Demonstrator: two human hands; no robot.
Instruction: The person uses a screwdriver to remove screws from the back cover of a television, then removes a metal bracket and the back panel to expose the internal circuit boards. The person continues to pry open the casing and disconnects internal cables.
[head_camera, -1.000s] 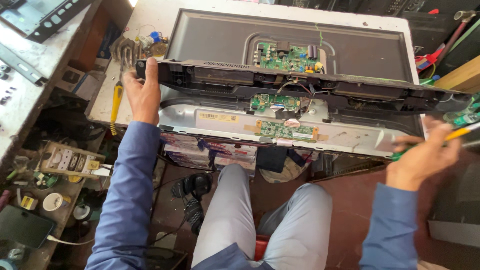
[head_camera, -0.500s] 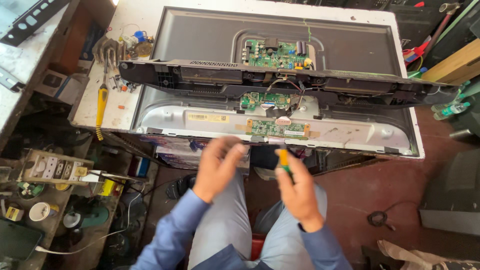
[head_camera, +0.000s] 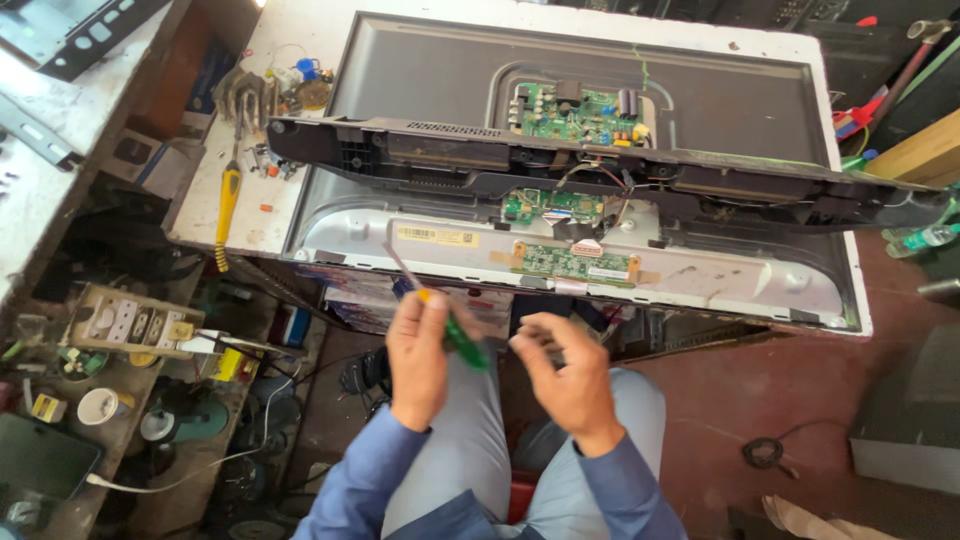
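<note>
Head view: left hand (head_camera: 418, 352) closed around a green-handled screwdriver (head_camera: 452, 332), shaft angled up and left toward the near edge of the opened flat-panel television (head_camera: 420, 80). Right hand (head_camera: 562, 372) just beside the handle end, fingers loosely curled, holding nothing; whether it touches the handle cannot be told. Both hands are above the person's lap, in front of the white surface (head_camera: 205, 205). Television lies back-up on the surface; its detached black rear strip (head_camera: 600, 175) rests across it. Green main board (head_camera: 578, 110) sits beyond the strip, a narrow green board (head_camera: 572, 262) on the silver metal chassis (head_camera: 700, 280) nearer the person. Yellow-handled screwdriver (head_camera: 228, 205) lies at the surface's left edge.
</note>
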